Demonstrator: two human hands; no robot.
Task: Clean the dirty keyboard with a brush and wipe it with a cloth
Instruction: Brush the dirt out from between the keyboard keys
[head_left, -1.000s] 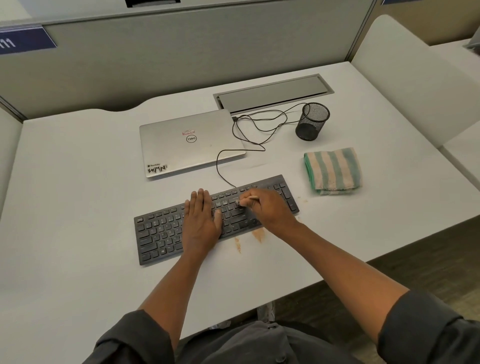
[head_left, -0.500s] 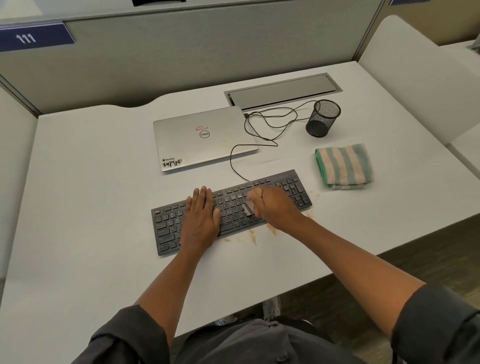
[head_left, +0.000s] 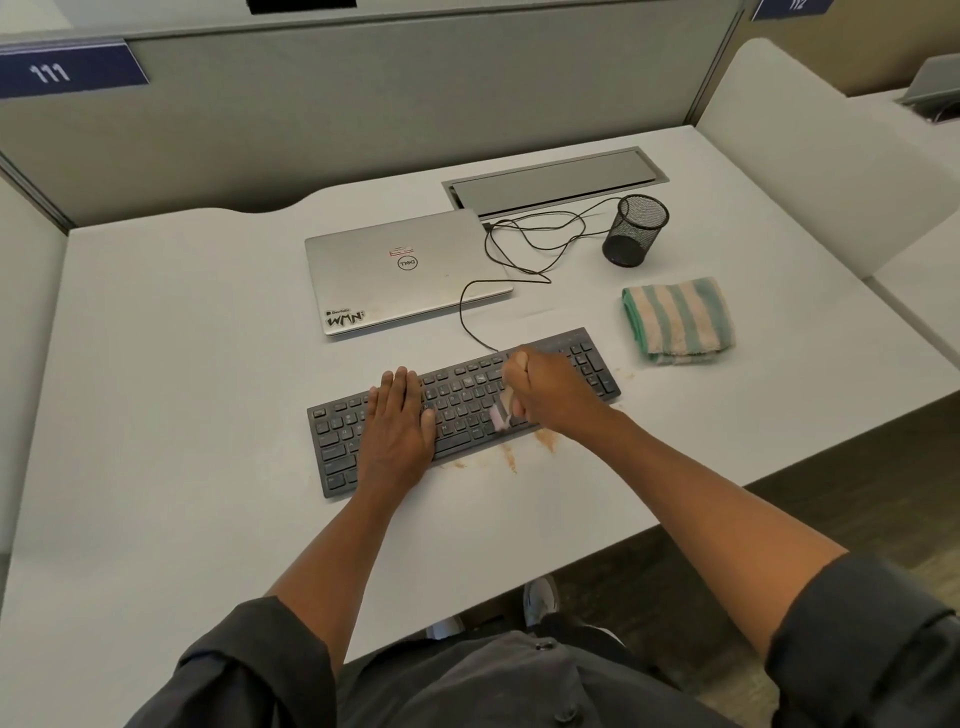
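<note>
A dark grey keyboard (head_left: 462, 395) lies slanted in the middle of the white desk (head_left: 182, 389). My left hand (head_left: 397, 426) rests flat on its left half, fingers straight. My right hand (head_left: 550, 392) grips a small brush (head_left: 503, 413) with a pale handle; its bristles touch the keys near the keyboard's front edge, right of centre. Brown dust (head_left: 545, 439) lies on the desk just in front of the keyboard. A folded green-and-cream striped cloth (head_left: 678, 319) sits to the right of the keyboard, untouched.
A closed silver laptop (head_left: 400, 270) lies behind the keyboard, with a black cable (head_left: 519, 249) looping from it. A black mesh pen cup (head_left: 635, 229) stands at the back right, beside a grey cable hatch (head_left: 556, 179). Partition walls enclose the desk.
My right hand has drawn the brush toward the keyboard's front edge. The left hand has stayed flat on the keys. The camera has shifted, so everything sits further right in view.
</note>
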